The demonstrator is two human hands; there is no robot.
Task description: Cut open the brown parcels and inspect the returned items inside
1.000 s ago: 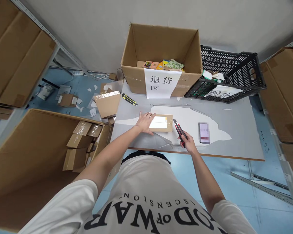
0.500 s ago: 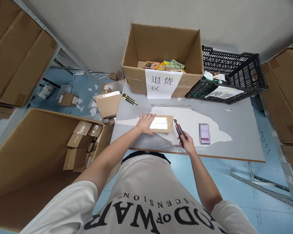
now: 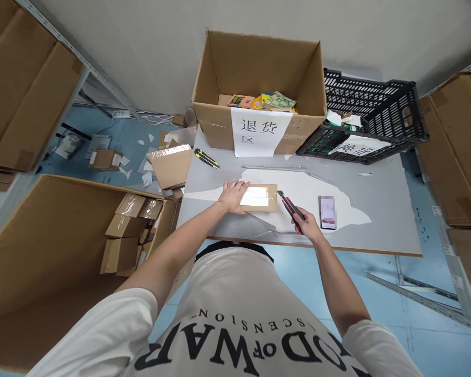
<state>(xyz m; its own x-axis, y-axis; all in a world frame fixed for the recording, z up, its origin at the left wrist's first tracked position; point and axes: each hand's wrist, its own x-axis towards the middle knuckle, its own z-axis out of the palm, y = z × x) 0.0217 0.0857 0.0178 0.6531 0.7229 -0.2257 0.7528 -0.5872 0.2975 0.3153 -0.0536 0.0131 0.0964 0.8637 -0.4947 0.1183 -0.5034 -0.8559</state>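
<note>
My left hand (image 3: pixel 233 197) grips the left end of a small cardboard box (image 3: pixel 272 198), its fingers over the top and the thumb at the near edge. The box lies flat on the table and has a white label on its upper face. Just to the right, my right hand (image 3: pixel 308 224) is closed round a black-and-red utility knife (image 3: pixel 289 203). The knife's tip points up and left, close beside the box's right end. A phone (image 3: pixel 327 212) lies to the right of that hand.
On the grey table (image 3: pixel 388 214), a yellow-and-black utility knife (image 3: pixel 206 158) lies at the left. Behind stand a large labelled carton (image 3: pixel 215 123) and a black plastic crate (image 3: pixel 380 144), both with items inside. A big open carton (image 3: pixel 63 235) holding small boxes stands left of the table.
My right hand has shifted slightly to the right with the utility knife, whose angle has tilted a little. The left hand stays on the small box. The view has moved slightly.
</note>
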